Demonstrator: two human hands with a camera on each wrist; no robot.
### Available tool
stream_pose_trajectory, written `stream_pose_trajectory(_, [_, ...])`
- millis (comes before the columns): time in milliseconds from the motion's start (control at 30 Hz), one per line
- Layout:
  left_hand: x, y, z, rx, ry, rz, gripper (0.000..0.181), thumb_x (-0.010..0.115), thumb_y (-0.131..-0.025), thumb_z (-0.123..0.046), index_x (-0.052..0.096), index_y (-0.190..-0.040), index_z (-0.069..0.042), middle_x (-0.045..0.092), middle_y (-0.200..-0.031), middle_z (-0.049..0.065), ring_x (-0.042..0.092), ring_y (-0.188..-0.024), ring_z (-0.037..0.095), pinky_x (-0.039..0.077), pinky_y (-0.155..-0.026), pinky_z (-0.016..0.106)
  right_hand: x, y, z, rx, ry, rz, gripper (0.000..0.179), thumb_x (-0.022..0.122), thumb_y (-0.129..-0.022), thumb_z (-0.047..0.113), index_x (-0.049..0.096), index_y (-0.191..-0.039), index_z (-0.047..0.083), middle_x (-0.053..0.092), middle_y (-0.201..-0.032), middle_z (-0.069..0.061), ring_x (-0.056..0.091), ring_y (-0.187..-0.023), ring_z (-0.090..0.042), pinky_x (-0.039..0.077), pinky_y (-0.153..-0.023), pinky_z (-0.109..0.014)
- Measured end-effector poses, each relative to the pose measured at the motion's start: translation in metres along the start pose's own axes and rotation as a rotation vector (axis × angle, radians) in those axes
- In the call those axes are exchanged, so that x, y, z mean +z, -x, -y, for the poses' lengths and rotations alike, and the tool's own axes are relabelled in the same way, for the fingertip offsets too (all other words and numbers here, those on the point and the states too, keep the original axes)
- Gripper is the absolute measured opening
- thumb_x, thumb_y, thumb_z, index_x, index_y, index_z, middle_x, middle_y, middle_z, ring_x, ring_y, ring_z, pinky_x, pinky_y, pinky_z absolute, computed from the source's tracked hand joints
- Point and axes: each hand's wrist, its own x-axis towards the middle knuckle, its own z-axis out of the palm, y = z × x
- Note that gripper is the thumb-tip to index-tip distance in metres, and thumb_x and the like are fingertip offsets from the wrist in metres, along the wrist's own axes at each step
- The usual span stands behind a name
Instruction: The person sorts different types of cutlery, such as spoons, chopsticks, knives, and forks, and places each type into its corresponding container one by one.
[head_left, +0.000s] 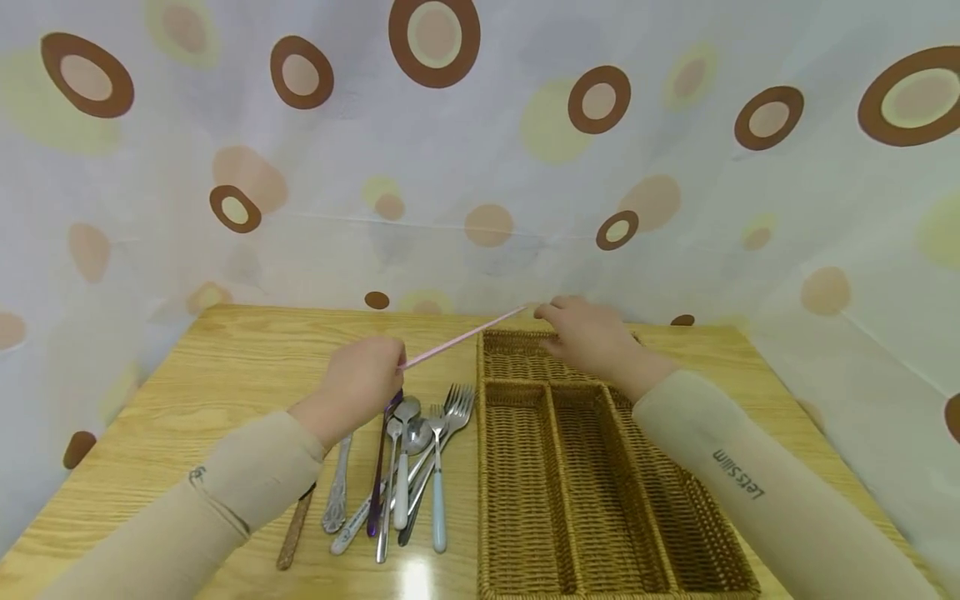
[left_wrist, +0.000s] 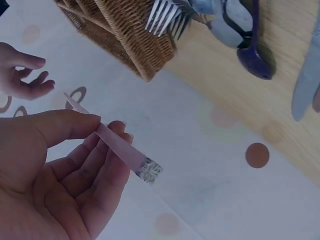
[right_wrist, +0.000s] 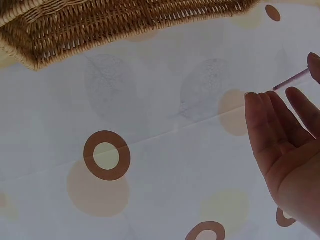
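Note:
A pink chopstick (head_left: 461, 340) with a silver patterned end is pinched between the thumb and fingers of my left hand (head_left: 360, 383), raised over the left part of the table. It slants up and right, its thin tip towards my right hand (head_left: 588, 337). That hand hovers above the back compartment of a wicker cutlery tray (head_left: 482, 475), fingers loosely bent and apart from the chopstick tip. In the left wrist view the chopstick's silver end (left_wrist: 150, 170) sticks out past the fingertips. The right wrist view shows the right palm (right_wrist: 295, 165) with nothing in it.
Left of the tray lies a pile of cutlery: a large fork (head_left: 459, 406), a light-blue-handled fork (head_left: 438, 517), a white-handled spoon (head_left: 401, 492) and a purple spoon (left_wrist: 255, 62). Beside them are an ornate silver handle (head_left: 337, 496) and a brown handle (head_left: 295, 533). A dotted sheet (head_left: 480, 150) stands behind.

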Motion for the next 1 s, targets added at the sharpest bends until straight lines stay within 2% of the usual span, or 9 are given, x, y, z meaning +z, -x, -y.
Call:
stream_pose_trajectory(100, [0.000, -0.007, -0.015, 0.030, -0.031, -0.021, 0.009, 0.058, -0.087, -0.004, 0.066, -0.092, -0.002, 0.066, -0.077, 0.007, 0.057, -0.060, 0.016, 0.046, -0.051, 0.028, -0.002, 0.002, 0.006, -0.034, 0.008, -0.033, 0.041, 0.067, -0.086, 0.028, 0.057, -0.122, 0.010, 0.061, -0.116, -0.010, 0.060, -0.100, -0.026, 0.052, -0.060, -0.033])
stream_pose_trajectory(267, [0.002, -0.015, -0.036, 0.112, -0.102, -0.073, 0.005, 0.061, -0.088, -0.007, 0.065, -0.086, -0.004, 0.065, -0.072, 0.006, 0.056, -0.056, 0.016, 0.045, -0.047, 0.027, -0.003, 0.002, 0.014, -0.080, 0.024, -0.065, 0.043, 0.068, -0.085, 0.027, 0.056, -0.122, 0.011, 0.062, -0.118, -0.009, 0.059, -0.106, -0.028, 0.054, -0.068, -0.037])
stream_pose_trajectory(433, [0.009, -0.020, -0.055, 0.196, -0.156, -0.140, 0.009, 0.064, -0.085, -0.005, 0.061, -0.077, -0.006, 0.063, -0.068, 0.005, 0.054, -0.055, 0.014, 0.046, -0.047, 0.029, 0.002, 0.002, 0.021, -0.150, 0.046, -0.105, 0.029, 0.070, -0.084, 0.025, 0.062, -0.107, 0.010, 0.063, -0.101, -0.005, 0.061, -0.087, -0.021, 0.052, -0.063, -0.032])
stream_pose_trajectory(567, [0.014, -0.024, -0.065, 0.227, -0.186, -0.136, 0.010, 0.064, -0.084, -0.003, 0.060, -0.076, -0.007, 0.062, -0.068, 0.003, 0.052, -0.056, 0.012, 0.048, -0.049, 0.029, 0.005, 0.004, 0.025, -0.159, 0.053, -0.082, 0.021, 0.069, -0.084, 0.027, 0.065, -0.099, 0.013, 0.062, -0.087, -0.002, 0.060, -0.073, -0.016, 0.048, -0.052, -0.028])
stream_pose_trajectory(700, [0.015, -0.026, -0.070, 0.222, -0.194, -0.107, 0.005, 0.064, -0.085, -0.003, 0.062, -0.083, -0.007, 0.064, -0.075, 0.003, 0.057, -0.062, 0.014, 0.050, -0.053, 0.028, 0.005, 0.007, 0.026, -0.164, 0.025, -0.072, 0.005, 0.068, -0.085, 0.021, 0.067, -0.085, 0.016, 0.062, -0.076, 0.002, 0.056, -0.061, -0.012, 0.046, -0.052, -0.027])
stream_pose_trajectory(867, [0.018, -0.028, -0.067, 0.209, -0.160, -0.092, 0.005, 0.061, -0.087, -0.003, 0.063, -0.084, -0.007, 0.065, -0.077, 0.004, 0.059, -0.064, 0.015, 0.050, -0.054, 0.028, 0.007, 0.008, 0.025, -0.185, 0.006, -0.091, 0.010, 0.066, -0.086, 0.017, 0.067, -0.077, 0.016, 0.063, -0.070, 0.003, 0.051, -0.055, -0.009, 0.046, -0.054, -0.027])
stream_pose_trajectory(1000, [0.018, -0.026, -0.055, 0.145, -0.098, -0.021, 0.005, 0.058, -0.090, -0.009, 0.060, -0.087, -0.007, 0.062, -0.079, 0.004, 0.056, -0.066, 0.015, 0.046, -0.054, 0.028, 0.010, 0.007, 0.022, -0.195, 0.021, -0.089, 0.011, 0.066, -0.086, 0.017, 0.067, -0.076, 0.017, 0.063, -0.068, 0.004, 0.050, -0.055, -0.009, 0.044, -0.054, -0.027])
